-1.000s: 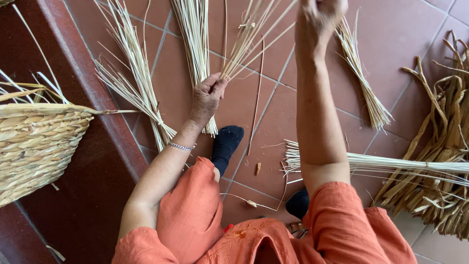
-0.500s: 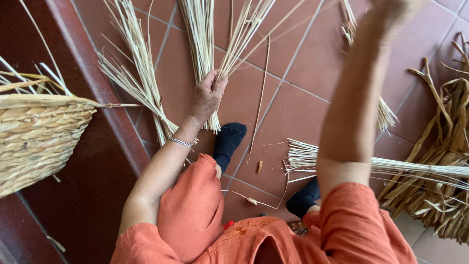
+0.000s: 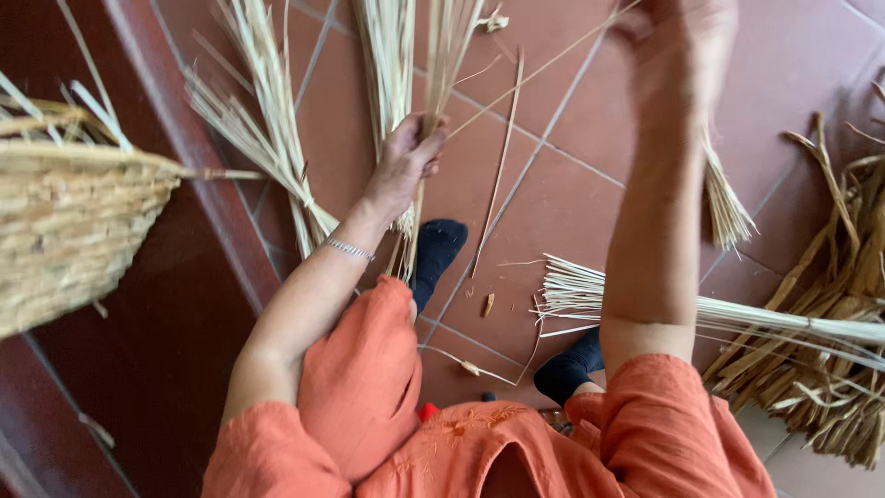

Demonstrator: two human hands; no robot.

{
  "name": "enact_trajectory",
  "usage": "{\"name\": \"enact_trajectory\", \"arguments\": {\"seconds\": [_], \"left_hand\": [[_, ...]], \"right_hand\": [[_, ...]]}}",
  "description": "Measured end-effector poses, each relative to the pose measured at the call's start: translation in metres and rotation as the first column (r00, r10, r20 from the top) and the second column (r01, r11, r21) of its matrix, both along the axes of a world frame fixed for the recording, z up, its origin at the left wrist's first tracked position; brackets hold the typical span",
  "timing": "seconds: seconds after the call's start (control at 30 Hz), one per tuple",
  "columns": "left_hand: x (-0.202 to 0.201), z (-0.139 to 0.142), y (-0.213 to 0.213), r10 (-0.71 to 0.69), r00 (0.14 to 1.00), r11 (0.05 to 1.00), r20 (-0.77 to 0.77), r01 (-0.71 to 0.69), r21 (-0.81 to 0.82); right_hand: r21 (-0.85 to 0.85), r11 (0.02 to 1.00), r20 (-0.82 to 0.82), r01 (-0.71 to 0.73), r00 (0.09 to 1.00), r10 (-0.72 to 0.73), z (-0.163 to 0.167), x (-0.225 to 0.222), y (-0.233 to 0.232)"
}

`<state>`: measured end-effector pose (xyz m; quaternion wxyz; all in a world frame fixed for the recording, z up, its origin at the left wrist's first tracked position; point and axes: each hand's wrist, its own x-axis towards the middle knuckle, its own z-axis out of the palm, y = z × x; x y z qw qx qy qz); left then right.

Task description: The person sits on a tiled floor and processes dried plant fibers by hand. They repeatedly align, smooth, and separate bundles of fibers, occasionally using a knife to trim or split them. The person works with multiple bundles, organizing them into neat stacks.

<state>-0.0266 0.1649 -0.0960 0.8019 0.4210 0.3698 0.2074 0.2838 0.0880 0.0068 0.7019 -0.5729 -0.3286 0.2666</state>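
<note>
My left hand point(image 3: 406, 157), with a silver bracelet at the wrist, grips an upright bundle of pale straw stalks point(image 3: 396, 55) near its lower end, above my dark-socked foot point(image 3: 438, 249). My right hand point(image 3: 678, 51) is raised high at the top right, blurred, and closed on a single thin straw strand point(image 3: 544, 69). That strand runs slanting down to the bundle in my left hand. I wear orange clothes, seen at the bottom.
A woven straw basket point(image 3: 74, 221) sits at the left on a dark red step point(image 3: 166, 350). Another straw bundle point(image 3: 267, 120) lies on the tiled floor left of my hand. More straw point(image 3: 627, 300) lies at the right beside a heap of dried brown leaves point(image 3: 848, 277).
My right arm has swung to the right and upward, drawing the strand away from the bundle. My left hand has kept its grip and barely moved.
</note>
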Motion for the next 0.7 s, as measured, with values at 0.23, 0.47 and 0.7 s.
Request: {"name": "enact_trajectory", "arguments": {"seconds": [0.23, 0.47, 0.7], "left_hand": [[0.008, -0.012, 0.002, 0.059, 0.998, 0.998, -0.036, -0.059, 0.006], [-0.026, -0.013, 0.051, 0.261, 0.965, 0.898, -0.007, -0.240, 0.369], [-0.080, -0.010, 0.094, 0.503, 0.864, 0.769, -0.020, -0.437, 0.467]], "right_hand": [[-0.045, 0.848, -0.295, -0.528, 0.818, 0.494, -0.064, -0.101, 0.014], [-0.024, 0.989, -0.088, -0.146, 0.986, 0.144, -0.104, -0.040, 0.028], [-0.338, 0.919, -0.037, -0.204, 0.978, 0.204, -0.160, -0.049, 0.059]]}}
